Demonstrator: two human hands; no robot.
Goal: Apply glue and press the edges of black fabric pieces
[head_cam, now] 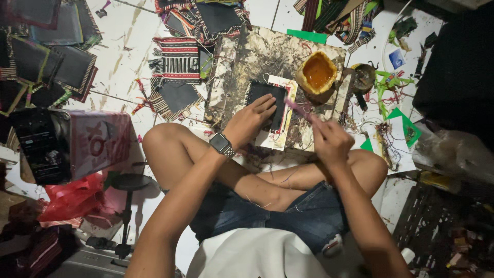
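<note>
Left hand (250,119) presses flat, fingers spread, on black fabric piece (267,99) at board (257,51) centre; right hand (329,140) pinches brush (298,109).

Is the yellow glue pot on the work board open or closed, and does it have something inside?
Open. The yellow glue pot has no lid, and orange-amber liquid shows inside, up near its rim.

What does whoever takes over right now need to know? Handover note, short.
Left hand: flat on the dark fabric panel, pinning it to the stained work board.
Right hand: grips a small brush, tip near the panel's right edge.
Glue pot, orange, open, behind the panel.
Done: panel laid on its light backing sheet.
Left: how far the gluing has got cannot be told. Woven pieces lie to the left.
</note>
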